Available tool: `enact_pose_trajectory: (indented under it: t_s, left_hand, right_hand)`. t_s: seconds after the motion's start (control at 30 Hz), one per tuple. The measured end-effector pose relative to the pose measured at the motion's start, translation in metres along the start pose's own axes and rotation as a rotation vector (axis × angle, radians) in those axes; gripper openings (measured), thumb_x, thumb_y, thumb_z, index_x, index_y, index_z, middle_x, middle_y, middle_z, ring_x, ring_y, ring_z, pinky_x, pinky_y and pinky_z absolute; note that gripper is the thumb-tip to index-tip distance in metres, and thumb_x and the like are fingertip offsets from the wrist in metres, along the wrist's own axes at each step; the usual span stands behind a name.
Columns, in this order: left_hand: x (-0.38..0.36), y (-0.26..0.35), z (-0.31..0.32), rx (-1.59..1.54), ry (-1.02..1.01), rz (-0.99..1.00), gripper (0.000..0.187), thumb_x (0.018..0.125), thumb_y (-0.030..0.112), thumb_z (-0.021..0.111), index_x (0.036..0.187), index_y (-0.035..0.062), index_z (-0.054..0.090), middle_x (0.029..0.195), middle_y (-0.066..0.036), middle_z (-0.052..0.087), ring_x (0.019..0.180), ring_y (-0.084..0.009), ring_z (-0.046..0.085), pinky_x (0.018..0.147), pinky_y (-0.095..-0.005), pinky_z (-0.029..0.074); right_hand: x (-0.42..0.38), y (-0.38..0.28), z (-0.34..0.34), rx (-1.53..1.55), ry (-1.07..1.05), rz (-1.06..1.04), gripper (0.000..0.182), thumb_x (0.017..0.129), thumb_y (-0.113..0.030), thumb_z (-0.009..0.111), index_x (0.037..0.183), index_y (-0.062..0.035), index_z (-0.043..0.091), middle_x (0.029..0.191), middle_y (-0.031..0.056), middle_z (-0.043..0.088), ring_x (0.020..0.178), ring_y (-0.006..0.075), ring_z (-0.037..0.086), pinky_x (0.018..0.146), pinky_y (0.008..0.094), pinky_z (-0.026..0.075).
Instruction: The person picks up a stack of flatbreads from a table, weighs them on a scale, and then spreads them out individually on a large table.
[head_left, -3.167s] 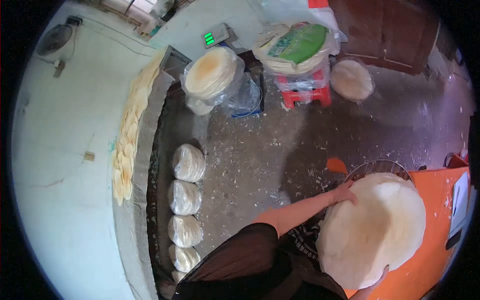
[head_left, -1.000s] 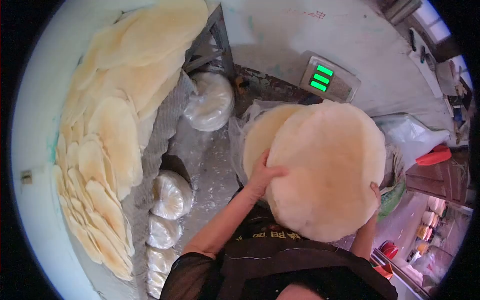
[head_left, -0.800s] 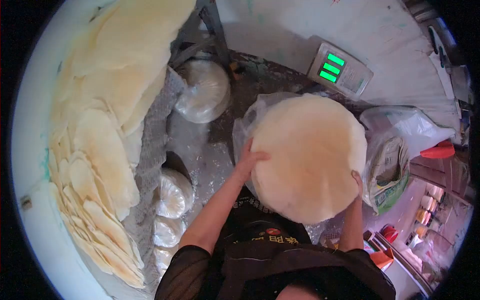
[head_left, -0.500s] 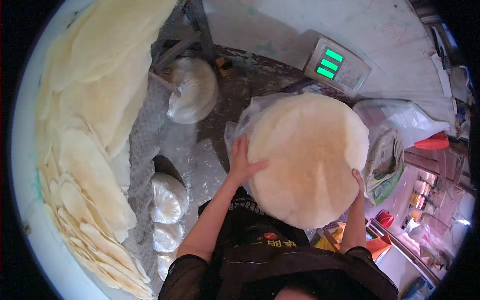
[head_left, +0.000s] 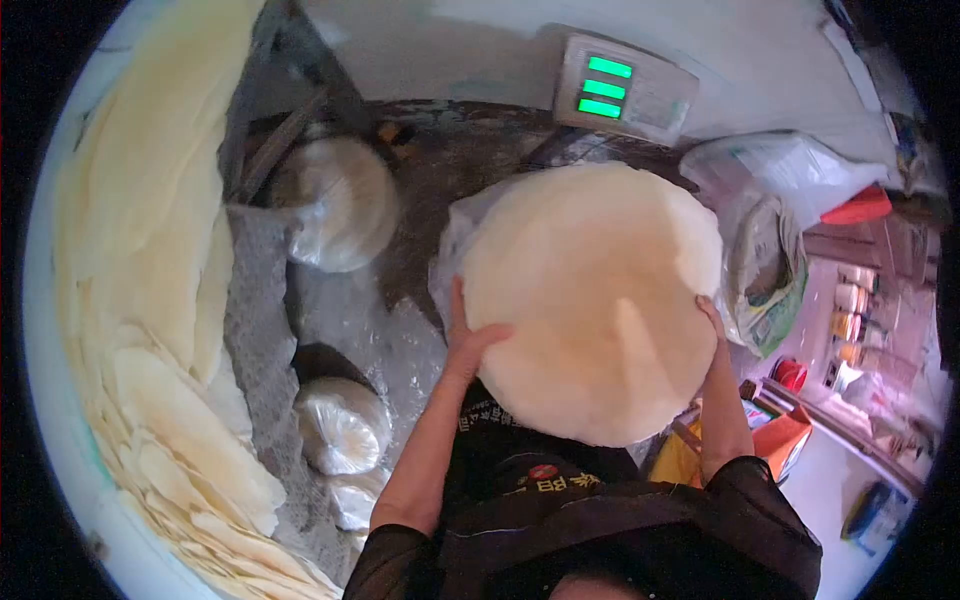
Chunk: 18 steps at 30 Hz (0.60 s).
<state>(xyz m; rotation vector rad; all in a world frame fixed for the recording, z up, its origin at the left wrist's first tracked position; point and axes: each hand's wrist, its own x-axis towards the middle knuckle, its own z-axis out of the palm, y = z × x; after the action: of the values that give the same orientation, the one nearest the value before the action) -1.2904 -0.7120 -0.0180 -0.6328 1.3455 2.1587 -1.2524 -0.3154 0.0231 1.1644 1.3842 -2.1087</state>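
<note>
A thick stack of round, pale flatbreads (head_left: 590, 310) fills the middle of the head view, above the dark apron. At its left edge, my left hand (head_left: 474, 335) grips the stack with the thumb on top and the fingers along the side, partly hidden. Opposite, my right hand (head_left: 713, 325) is pressed round the right edge, its fingertips mostly out of sight. Clear plastic (head_left: 457, 240) shows behind the stack at its upper left. Just beyond the stack is a scale display (head_left: 625, 92) with three green readouts.
Large piles of flatbread sheets (head_left: 150, 250) run down the left side. Plastic-wrapped round bundles, among them one bundle (head_left: 335, 205) at the back and another (head_left: 343, 425) nearer, lie on the plastic-covered surface. A white plastic bag (head_left: 785, 170) and a sack (head_left: 765, 265) stand at right.
The view has shifted, so the scale display appears further left and higher. Both hands still hold the flatbread stack, which shows slightly further left and higher in view.
</note>
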Motion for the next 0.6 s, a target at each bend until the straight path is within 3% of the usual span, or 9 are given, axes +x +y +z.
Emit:
enact_pose_trajectory:
  t_s: [0.13,0.27,0.4,0.47,0.5,0.57,0.6]
  left_hand:
    - [0.009,-0.012,-0.016,-0.018,-0.016,-0.153,0.087,0.053,0.003,0.065,0.129,0.0063,0.022,0.116,-0.015,0.044,0.1,-0.0265,0.049,0.085,-0.0336,0.041]
    - [0.009,-0.001,-0.007,-0.006,0.009,-0.09,0.069,0.053,0.003,0.065,0.116,0.0046,0.038,0.104,-0.012,0.051,0.09,-0.0239,0.053,0.078,-0.0327,0.044]
    - [0.013,-0.012,-0.016,0.039,0.036,-0.038,0.065,0.055,0.005,0.067,0.114,0.0018,0.04,0.103,-0.012,0.052,0.09,-0.0234,0.053,0.078,-0.0318,0.044]
    - [0.003,-0.004,-0.01,0.136,0.042,0.013,0.063,0.06,0.007,0.065,0.116,0.0009,0.038,0.107,-0.012,0.05,0.095,-0.0231,0.051,0.08,-0.032,0.043]
    - [0.0,0.0,-0.007,0.181,0.049,0.049,0.061,0.062,0.008,0.064,0.117,0.0004,0.038,0.109,-0.012,0.049,0.098,-0.023,0.049,0.081,-0.0321,0.043]
    - [-0.005,-0.002,-0.02,0.293,0.121,0.251,0.058,0.068,0.01,0.061,0.12,0.0002,0.036,0.112,-0.013,0.046,0.102,-0.0224,0.046,0.082,-0.0331,0.041]
    - [-0.012,-0.004,-0.028,0.347,0.16,0.351,0.057,0.07,0.011,0.06,0.121,0.0002,0.035,0.114,-0.013,0.045,0.104,-0.0221,0.045,0.083,-0.0337,0.041]
  right_hand:
    - [0.004,0.018,-0.02,0.104,0.111,-0.079,0.032,0.071,-0.028,0.058,0.094,-0.0065,0.053,0.081,0.0093,0.058,0.072,0.0221,0.057,0.065,0.0353,0.047]
    - [0.008,0.024,-0.018,0.207,0.112,-0.013,0.032,0.07,-0.027,0.059,0.096,-0.0078,0.053,0.085,0.0083,0.058,0.076,0.0213,0.057,0.067,0.0359,0.046]
    - [0.002,0.014,-0.003,0.18,0.111,0.061,0.036,0.07,-0.031,0.06,0.098,-0.0093,0.052,0.089,0.0095,0.058,0.078,0.0225,0.057,0.072,0.0387,0.046]
    - [-0.013,0.001,0.006,0.07,0.18,0.095,0.045,0.073,-0.033,0.059,0.107,-0.0054,0.051,0.096,0.0082,0.058,0.084,0.0204,0.056,0.076,0.0369,0.045]
    - [-0.017,-0.004,0.002,0.108,0.128,0.015,0.047,0.073,-0.034,0.059,0.108,-0.0046,0.05,0.097,0.0082,0.057,0.085,0.0201,0.056,0.077,0.0365,0.045]
    - [-0.023,-0.011,-0.01,0.178,0.022,-0.139,0.05,0.075,-0.036,0.058,0.112,-0.003,0.049,0.1,0.0082,0.057,0.087,0.0196,0.056,0.079,0.0357,0.044]
    - [-0.027,-0.016,-0.022,0.199,-0.012,-0.096,0.051,0.076,-0.036,0.058,0.112,-0.0003,0.048,0.101,0.0073,0.057,0.088,0.0191,0.055,0.078,0.0353,0.044]
